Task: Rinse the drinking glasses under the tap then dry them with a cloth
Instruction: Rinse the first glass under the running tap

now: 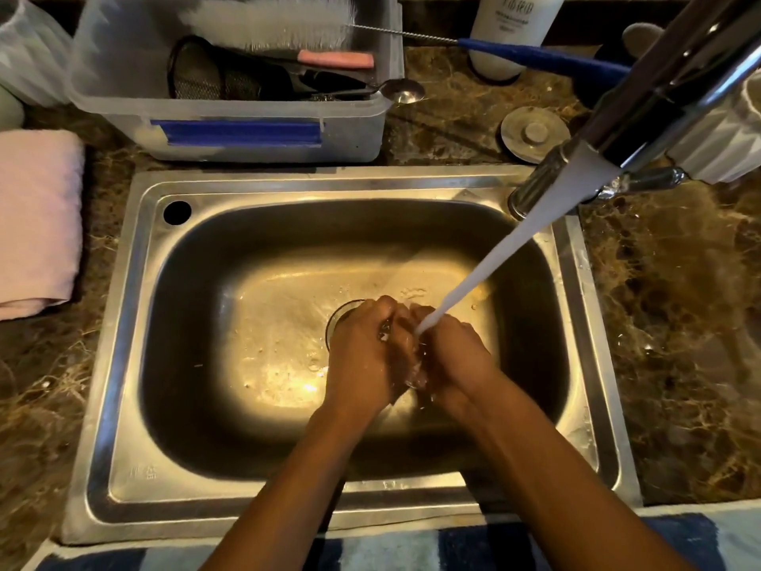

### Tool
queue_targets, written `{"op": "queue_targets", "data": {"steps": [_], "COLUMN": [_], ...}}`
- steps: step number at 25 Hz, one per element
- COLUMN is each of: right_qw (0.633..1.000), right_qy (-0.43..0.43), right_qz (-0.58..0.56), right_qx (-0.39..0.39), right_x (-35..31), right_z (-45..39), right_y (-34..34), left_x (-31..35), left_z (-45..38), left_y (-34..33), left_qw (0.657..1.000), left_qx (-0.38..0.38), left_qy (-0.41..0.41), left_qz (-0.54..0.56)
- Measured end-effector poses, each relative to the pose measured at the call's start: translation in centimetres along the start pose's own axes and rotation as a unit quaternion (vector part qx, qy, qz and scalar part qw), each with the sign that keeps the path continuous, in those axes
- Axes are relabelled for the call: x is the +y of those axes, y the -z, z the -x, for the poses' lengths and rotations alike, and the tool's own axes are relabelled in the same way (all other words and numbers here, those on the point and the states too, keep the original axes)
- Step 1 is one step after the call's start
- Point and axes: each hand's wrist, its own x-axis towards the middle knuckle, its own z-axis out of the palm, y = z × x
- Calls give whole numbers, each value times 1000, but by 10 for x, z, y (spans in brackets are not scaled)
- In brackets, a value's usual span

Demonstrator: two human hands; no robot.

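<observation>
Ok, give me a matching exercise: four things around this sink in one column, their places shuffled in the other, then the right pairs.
Things:
1. drinking glass
2. pink cloth
3. spoon
4. white bottle

Places:
A. over the tub's near right corner
B. on the counter behind the tap
C. in both hands under the running water
D. folded on the counter left of the sink

Pairs: 1-C, 2-D, 3-A, 4-B

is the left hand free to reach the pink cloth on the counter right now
Probably not yet. The left hand is wrapped round the glass under the running water, sharing the grip with the right hand. The path to the pink cloth left of the sink looks unobstructed once it lets go.
</observation>
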Motion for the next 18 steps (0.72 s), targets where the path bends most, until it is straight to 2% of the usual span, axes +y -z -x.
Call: {"op": "queue_targets", "data": {"steps": [1,2,3,4,5,6,7,9,10,11,12,14,15,18], "right_qw": [999,987,934,841,774,768,813,909,934,934,904,864,869,897], "right_qy": [17,94,216,331,396,390,345,217,164,164,211,224,192,147], "right_qz": [33,130,280,424,493,507,469,355,318,317,369,446,450,405], "right_qx": [6,29,51,52,25,-3,-21,8,10,-19,-46,-68,-73,-95], "right_x": [0,2,7,12,15,18,18,13,12,10,13,12,6,-6], "right_z": [3,5,9,13,18,21,20,15,18,20,19,32,32,25], "right_y": [0,0,1,3,6,3,-1,-7,-9,-10,-6,-2,2,0], "left_x": [-2,-2,-3,-1,-1,-3,-6,-11,-14,-18,-22,-27,-27,-31], "left_z": [2,-3,-12,-21,-25,-26,-25,-19,-17,-17,-19,-21,-19,-15], "left_y": [-3,-4,-2,5,10,11,7,-3,-6,-6,-4,-2,-3,-10], "left_qw": [999,993,976,947,913,892,894,921,926,922,905,858,846,871], "left_qx": [-6,-14,-32,-75,-125,-147,-136,-49,-8,8,8,-21,-29,-12], "left_qy": [1,63,159,264,348,384,375,328,312,305,328,395,409,382], "left_qz": [40,103,146,165,174,189,201,204,214,238,272,329,340,308]}}
